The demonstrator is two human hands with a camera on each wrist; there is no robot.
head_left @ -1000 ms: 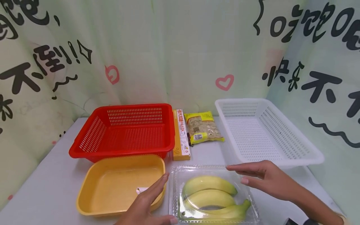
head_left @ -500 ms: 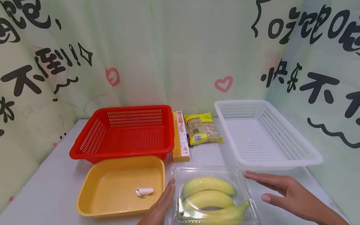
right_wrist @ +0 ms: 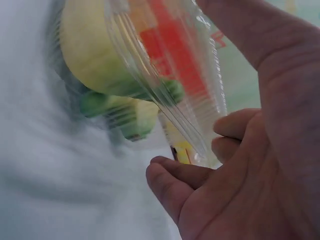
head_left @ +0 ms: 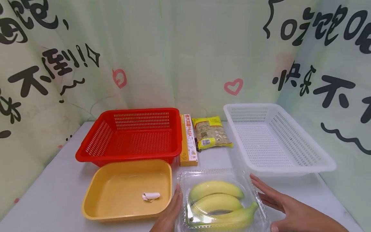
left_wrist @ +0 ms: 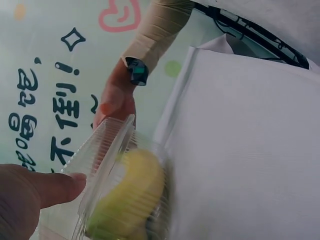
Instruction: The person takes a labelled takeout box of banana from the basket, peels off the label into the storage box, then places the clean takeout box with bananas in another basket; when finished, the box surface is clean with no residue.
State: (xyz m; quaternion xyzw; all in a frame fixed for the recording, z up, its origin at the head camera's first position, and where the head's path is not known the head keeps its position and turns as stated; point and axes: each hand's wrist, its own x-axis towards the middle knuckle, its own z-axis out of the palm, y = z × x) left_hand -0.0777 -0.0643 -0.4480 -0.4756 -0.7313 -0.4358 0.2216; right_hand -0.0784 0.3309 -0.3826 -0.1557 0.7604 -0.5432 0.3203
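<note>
A clear plastic clamshell box [head_left: 215, 174] with yellow-green bananas [head_left: 215, 203] inside lies at the front middle of the table in the head view. At its left side, my left hand [head_left: 169, 209] has its fingers extended along the wall. In the left wrist view, the left thumb [left_wrist: 60, 189] lies straight at the lid's edge. My right hand [head_left: 290, 207] is at the opposite side, fingertips right at the rim and thumb by the near right corner. Seen from the right wrist, the right hand's fingers [right_wrist: 182, 185] are loosely bent beside the box's ridged wall.
Left of the box stands a yellow tub [head_left: 116, 212] holding a small crumpled wrapper [head_left: 151, 196]. Behind are a red basket [head_left: 130, 159], a pasta box [head_left: 189, 140] and a yellow-ended food bag [head_left: 213, 132]. A white basket [head_left: 301, 169] stands at the back right.
The left hand has moved right, from over the tub's edge to the clamshell box's side. The right hand first drew back rightward from above the box, then came in against its right side.
</note>
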